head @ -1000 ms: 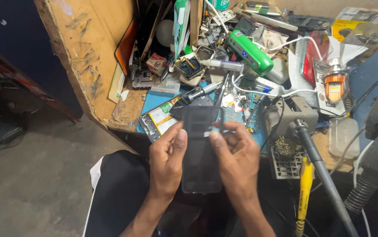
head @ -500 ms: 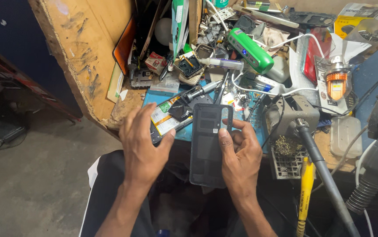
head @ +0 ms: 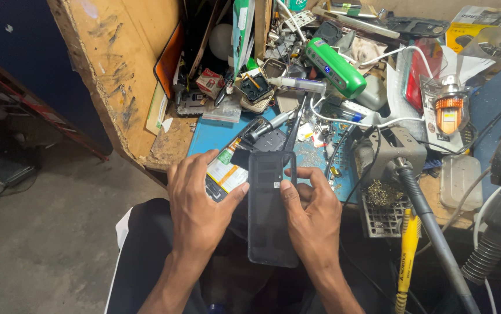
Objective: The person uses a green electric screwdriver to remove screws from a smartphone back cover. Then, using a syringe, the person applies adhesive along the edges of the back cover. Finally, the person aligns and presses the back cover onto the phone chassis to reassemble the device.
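Clearly the dark phone back panel is a light, thin, flat piece, probably plastic, stiff enough to keep its shape but likely to flex or crack if bent across its length; its smooth face looks slippery, so the long edges and corners seem the safest places to take hold rather than the broad middle. It is held upright in the view, above the person's lap and just in front of the near edge of the cluttered counter, its top end overlapping the blue mat behind it. The left hand lies along the panel's left edge, thumb pressing against that edge about a third of the way down, the other fingers curled over a small white-and-yellow packet just beside the panel. The right hand cradles the right edge from behind, its thumb laid flat on the front face near the upper middle, so the panel is pinched between thumb in front and fingers at the back; both hands are closed on it. The lower end hangs free below both hands, unsupported. Near the right hand stand a soldering-iron holder with a wad of brass wool, and a green cylindrical device lies farther back among tools and loose parts.
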